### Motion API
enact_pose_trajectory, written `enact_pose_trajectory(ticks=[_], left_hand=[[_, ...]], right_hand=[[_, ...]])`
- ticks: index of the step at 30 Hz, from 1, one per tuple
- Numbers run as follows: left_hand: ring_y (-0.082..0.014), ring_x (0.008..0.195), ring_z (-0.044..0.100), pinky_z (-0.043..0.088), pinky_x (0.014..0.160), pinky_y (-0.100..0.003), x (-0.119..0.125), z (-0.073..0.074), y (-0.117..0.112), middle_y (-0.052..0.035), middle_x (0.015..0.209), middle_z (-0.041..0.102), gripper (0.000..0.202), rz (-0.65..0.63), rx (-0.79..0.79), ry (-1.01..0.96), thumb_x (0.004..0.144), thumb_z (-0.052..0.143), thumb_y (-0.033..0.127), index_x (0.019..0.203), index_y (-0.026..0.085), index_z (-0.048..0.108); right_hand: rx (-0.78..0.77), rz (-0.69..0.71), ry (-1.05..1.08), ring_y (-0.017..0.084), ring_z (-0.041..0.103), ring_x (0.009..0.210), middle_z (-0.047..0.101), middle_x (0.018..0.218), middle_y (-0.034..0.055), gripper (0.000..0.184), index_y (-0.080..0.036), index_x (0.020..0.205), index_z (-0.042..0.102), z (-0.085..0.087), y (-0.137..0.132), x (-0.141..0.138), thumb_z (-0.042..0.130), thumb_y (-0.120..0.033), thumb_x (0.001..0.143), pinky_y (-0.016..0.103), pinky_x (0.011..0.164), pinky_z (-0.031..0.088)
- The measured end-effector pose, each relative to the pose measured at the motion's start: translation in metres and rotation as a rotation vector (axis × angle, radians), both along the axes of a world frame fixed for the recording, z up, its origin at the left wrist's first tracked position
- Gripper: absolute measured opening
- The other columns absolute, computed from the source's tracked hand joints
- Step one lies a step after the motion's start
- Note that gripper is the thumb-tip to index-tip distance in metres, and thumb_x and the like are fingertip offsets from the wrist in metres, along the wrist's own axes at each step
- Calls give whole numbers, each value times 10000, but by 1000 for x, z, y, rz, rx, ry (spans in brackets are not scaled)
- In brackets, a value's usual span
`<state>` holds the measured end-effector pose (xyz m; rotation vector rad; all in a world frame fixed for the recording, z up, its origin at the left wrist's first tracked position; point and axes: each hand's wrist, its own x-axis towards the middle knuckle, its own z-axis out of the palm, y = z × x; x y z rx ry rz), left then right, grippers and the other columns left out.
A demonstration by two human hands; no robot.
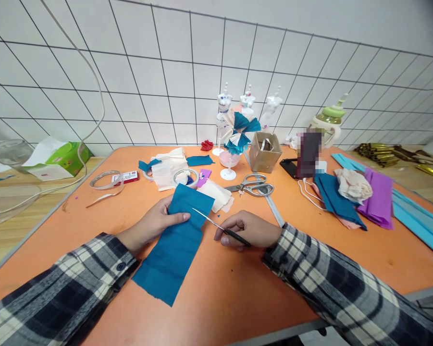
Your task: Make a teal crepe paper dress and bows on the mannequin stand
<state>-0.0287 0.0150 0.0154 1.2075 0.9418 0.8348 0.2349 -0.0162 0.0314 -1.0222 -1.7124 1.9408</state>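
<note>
A long teal crepe paper strip [175,245] lies on the orange table [238,298] in front of me. My left hand [154,223] pinches its left edge, thumb on top of the paper. My right hand [250,229] is closed around the dark handles of small thin scissors [216,225], whose blades point left and up over the strip's right edge. Both sleeves are plaid.
Large silver scissors [252,185] lie behind my right hand. Cream and teal paper scraps [173,170], tape rolls [106,179], small mannequins with paper dresses [236,127], a cardboard box [265,151], folded teal and purple paper [356,197] and a tissue box [59,158] surround the work spot.
</note>
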Motion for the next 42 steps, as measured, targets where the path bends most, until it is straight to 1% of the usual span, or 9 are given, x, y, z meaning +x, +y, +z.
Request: enact_pose_trajectory(ticks=[5, 13, 19, 25, 28, 31, 32, 36, 42], left_hand=[[-270, 851, 737, 617, 723, -321, -1, -2, 2, -92, 1003, 773, 460, -2, 19, 14, 691, 849, 302, 1094, 166, 675], [-254, 855, 735, 613, 716, -309, -4, -4, 3, -65, 1013, 776, 437, -39, 2, 0, 714, 836, 294, 1104, 185, 671], [-255, 838, 733, 609, 714, -306, -1, 1, 1, -77, 987, 773, 457, -38, 18, 20, 693, 849, 302, 1091, 161, 675], [-251, 827, 739, 603, 724, -298, -3, 0, 1, -55, 893, 781, 659, -85, 35, 32, 718, 835, 293, 1317, 199, 577], [-259, 849, 739, 603, 731, -296, -4, -1, 2, -74, 950, 782, 590, -88, 33, 28, 710, 841, 289, 1248, 184, 625], [-261, 874, 737, 605, 737, -301, -3, -1, 3, -87, 1059, 768, 576, -74, 5, -15, 709, 841, 279, 1238, 199, 627], [-254, 856, 739, 605, 727, -297, -2, 0, 4, -84, 1045, 771, 547, -73, -9, -38, 719, 833, 281, 1222, 199, 635], [-204, 700, 731, 602, 673, -272, 0, -1, 6, -57, 826, 780, 351, -66, -43, -103, 759, 804, 292, 1067, 167, 693], [-203, 760, 738, 602, 690, -258, -2, -3, 6, -50, 930, 786, 363, -86, -31, -62, 749, 816, 272, 1083, 193, 698]], right_hand=[[-27, -11, -6, 73, 414, 477, 505, 535, -46, 458, -122, 842, 682, 0, 0, 1, 800, -532, 675, 216, 454, 335], [-11, -18, -48, 74, 428, 468, 540, 574, -33, 452, -126, 852, 685, -1, 1, 0, 815, -513, 657, 214, 436, 331], [-25, -2, -20, 63, 424, 484, 540, 593, -41, 425, -127, 846, 678, 0, 0, -2, 832, -472, 652, 205, 465, 344], [-32, -8, 24, 64, 385, 472, 492, 524, -61, 385, -133, 846, 681, 0, -1, -2, 815, -456, 686, 205, 457, 311], [-21, -8, 11, 60, 384, 461, 495, 512, -64, 362, -133, 837, 680, 0, -1, -1, 815, -436, 691, 205, 454, 301], [0, -8, -15, 59, 391, 457, 499, 510, -64, 356, -131, 855, 685, 0, 0, 0, 807, -429, 702, 201, 449, 302], [11, -9, -19, 59, 393, 457, 499, 512, -64, 356, -130, 862, 687, -1, 0, 0, 801, -431, 710, 199, 449, 308], [37, -5, -34, 58, 408, 461, 510, 552, -54, 386, -129, 884, 687, -3, 1, 1, 787, -464, 721, 194, 442, 326], [20, 57, 2, 78, 460, 515, 505, 630, -32, 459, -134, 865, 651, -5, 2, 1, 745, -564, 738, 204, 471, 386]])
